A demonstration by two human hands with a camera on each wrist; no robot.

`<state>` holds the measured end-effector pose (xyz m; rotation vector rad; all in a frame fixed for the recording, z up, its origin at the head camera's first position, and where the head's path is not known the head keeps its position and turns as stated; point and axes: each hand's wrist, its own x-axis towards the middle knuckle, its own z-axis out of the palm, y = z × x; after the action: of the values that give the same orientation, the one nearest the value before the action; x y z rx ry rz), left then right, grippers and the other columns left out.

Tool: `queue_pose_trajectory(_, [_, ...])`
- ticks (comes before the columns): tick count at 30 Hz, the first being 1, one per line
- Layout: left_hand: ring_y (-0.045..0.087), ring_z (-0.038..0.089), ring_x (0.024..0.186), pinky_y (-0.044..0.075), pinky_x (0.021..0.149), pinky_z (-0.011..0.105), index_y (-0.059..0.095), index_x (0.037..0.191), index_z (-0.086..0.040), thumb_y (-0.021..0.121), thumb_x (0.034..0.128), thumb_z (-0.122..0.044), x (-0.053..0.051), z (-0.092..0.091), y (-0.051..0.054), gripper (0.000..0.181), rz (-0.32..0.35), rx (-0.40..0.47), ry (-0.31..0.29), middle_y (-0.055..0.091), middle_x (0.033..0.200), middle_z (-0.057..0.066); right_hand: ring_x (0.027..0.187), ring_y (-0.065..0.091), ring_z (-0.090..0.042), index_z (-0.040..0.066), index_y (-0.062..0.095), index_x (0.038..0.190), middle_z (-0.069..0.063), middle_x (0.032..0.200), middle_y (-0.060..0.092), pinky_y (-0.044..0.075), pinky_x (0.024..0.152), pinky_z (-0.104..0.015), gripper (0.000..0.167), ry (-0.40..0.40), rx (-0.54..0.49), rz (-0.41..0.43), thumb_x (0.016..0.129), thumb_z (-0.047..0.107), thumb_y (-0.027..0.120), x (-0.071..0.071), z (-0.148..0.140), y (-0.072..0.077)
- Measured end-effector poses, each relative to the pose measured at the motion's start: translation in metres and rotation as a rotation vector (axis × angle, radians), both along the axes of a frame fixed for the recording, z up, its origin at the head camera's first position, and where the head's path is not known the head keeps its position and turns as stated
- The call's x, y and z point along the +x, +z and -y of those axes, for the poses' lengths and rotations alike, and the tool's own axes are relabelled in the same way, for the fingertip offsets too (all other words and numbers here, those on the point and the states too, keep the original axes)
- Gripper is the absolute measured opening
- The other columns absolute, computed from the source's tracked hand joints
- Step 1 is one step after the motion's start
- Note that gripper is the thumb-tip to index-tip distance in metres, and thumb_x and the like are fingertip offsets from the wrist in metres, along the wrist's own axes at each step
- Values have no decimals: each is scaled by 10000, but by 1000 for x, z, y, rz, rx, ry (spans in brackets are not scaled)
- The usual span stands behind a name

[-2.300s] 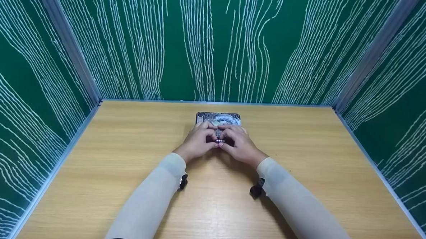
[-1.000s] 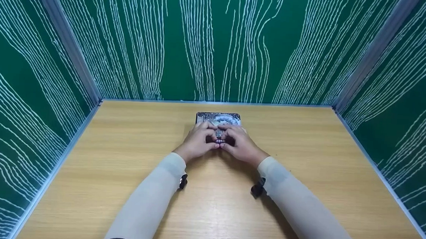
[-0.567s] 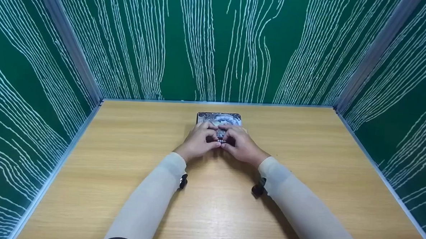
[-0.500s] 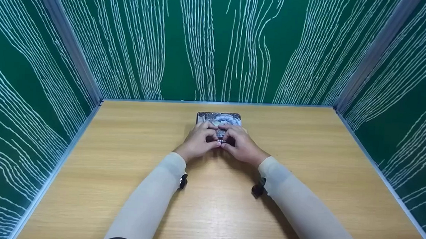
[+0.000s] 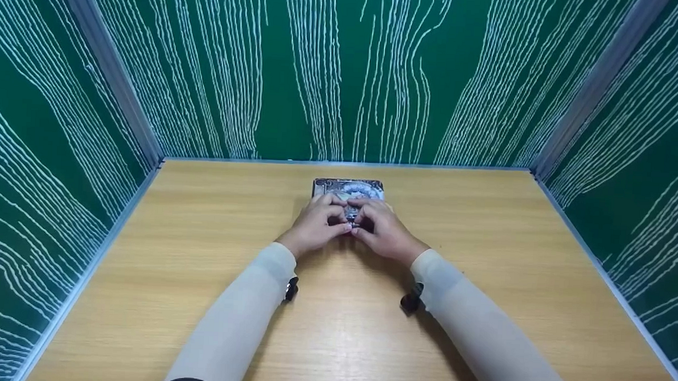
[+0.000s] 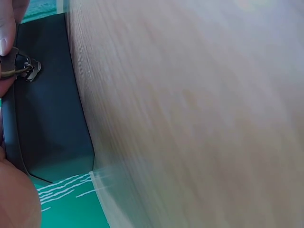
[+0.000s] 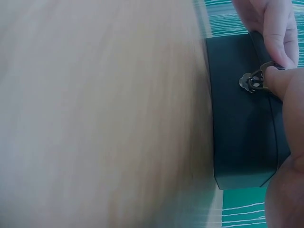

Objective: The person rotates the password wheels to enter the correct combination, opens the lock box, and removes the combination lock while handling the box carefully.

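A small dark box [image 5: 355,189] with a patterned top stands at the far middle of the table. Its plain front [image 6: 52,109] carries a flower-shaped metal plate [image 7: 247,82], from which a metal latch piece with a loop [image 6: 23,70] hangs out. My left hand [image 5: 316,224] and right hand [image 5: 380,229] lie over the near edge of the box from either side. Both thumbs meet at the latch, pinching it, while the other fingers rest on the lid. Fingers cover most of the latch, so its exact shape is unclear.
The wooden table [image 5: 333,316] reaches toward me in front of the box. Green panels with white wavy lines [image 5: 344,70] enclose it at the back and both sides, joined by grey corner posts [image 5: 112,72].
Both thumbs have shifted slightly to the right at the latch, and less of the metal shows between them. The box and arms stay nearly still.
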<state>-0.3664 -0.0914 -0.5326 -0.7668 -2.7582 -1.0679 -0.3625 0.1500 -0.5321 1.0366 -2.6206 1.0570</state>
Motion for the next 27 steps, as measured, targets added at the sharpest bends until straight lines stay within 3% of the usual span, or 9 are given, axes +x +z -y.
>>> queue_pose_trajectory(4, [476,307,1484,360,1307,531,776,931,-164,803,1057,-375,0,0,-1,248,-4,10,-6,631,1427,58,1586,510,-417,88,663,1090,-128,1668,618,287,1344,-652,162,17,-2,-45,1031,115,812,1,0,1])
queue_pose_trajectory(5, [476,330,1485,362,1302,555,776,933,-152,801,1060,-343,9,-2,10,230,10,4,4,631,1427,78,1584,512,-413,86,662,1090,-130,1666,620,285,1341,-649,164,20,1,-52,1029,115,812,1,0,1])
queue_pose_trajectory(15, [468,298,1506,349,1328,530,785,998,-175,869,1009,-364,10,-2,12,208,26,-29,13,614,1440,41,1590,508,-419,87,667,1094,-131,1671,615,270,1357,-656,163,10,5,-36,1028,109,814,-1,0,0])
queue_pose_trajectory(27, [465,294,1516,339,1340,516,786,984,-163,840,1034,-318,13,-5,15,172,52,-29,40,599,1495,32,1609,500,-404,98,676,1106,-110,1681,611,244,1386,-640,164,-2,2,-13,1031,125,820,0,-1,0])
